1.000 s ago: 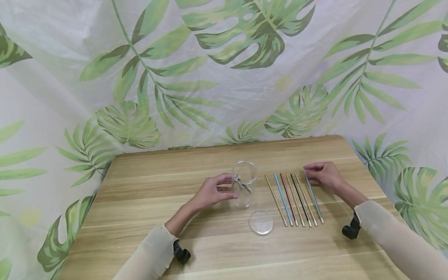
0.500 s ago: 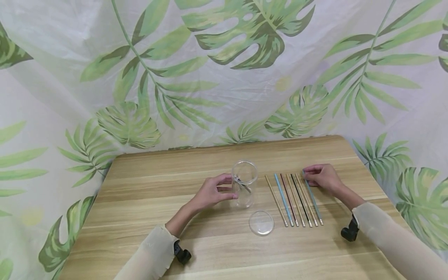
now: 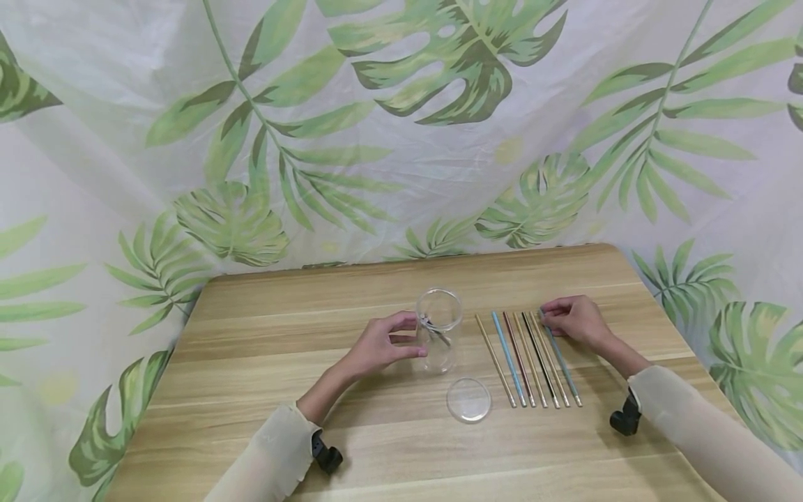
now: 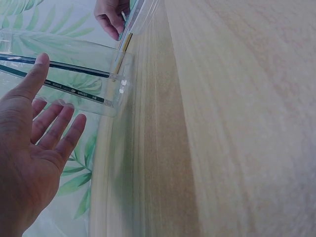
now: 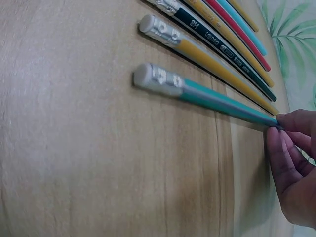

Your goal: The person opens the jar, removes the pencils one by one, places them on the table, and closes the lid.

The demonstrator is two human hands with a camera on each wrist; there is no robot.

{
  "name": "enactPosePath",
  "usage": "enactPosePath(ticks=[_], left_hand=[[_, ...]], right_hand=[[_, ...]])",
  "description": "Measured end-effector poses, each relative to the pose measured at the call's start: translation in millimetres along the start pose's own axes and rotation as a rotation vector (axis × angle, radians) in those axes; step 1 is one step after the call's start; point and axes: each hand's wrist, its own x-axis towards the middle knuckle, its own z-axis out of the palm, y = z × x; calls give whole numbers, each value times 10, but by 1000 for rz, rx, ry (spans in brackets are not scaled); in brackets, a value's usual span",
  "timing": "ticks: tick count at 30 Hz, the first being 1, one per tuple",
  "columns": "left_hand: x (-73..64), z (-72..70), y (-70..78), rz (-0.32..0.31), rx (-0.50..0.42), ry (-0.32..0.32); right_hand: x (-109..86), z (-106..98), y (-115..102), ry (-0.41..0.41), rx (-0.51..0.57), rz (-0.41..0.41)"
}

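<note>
Six pencils [image 3: 530, 359]: side by side, right of frame centre.
Teal pencil [image 5: 224, 103]: row's right end; upper tip has shifted left, row judged neater.
Right hand [image 3: 580, 322]: pinching that tip.
Left hand [image 3: 376, 341]: against jar [image 3: 449, 352], mid-frame; gripping or merely touching, cannot tell.

A teal pencil [image 5: 222, 102] is slanting beside six other pencils [image 5: 227, 51], rightmost in their row; a clear jar [image 3: 452, 324] is standing upright, two dark pencils [image 4: 74, 90] leaning inside.

On that wood-grained worktop [image 3: 282, 390] there's a clear upright jar [image 3: 448, 357], a round lid [image 3: 469, 400] and a row of pencils [image 3: 530, 360].
</note>
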Motion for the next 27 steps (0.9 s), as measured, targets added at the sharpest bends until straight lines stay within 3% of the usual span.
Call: enactPosePath(ticks=[20,27], left_hand=[[-5,1,3,9,2,-1],[-5,-8,13,-6,3,-3]], right_hand=[[9,33,-42,28,-140,-41],[8,11,-223,91,-307,-195]])
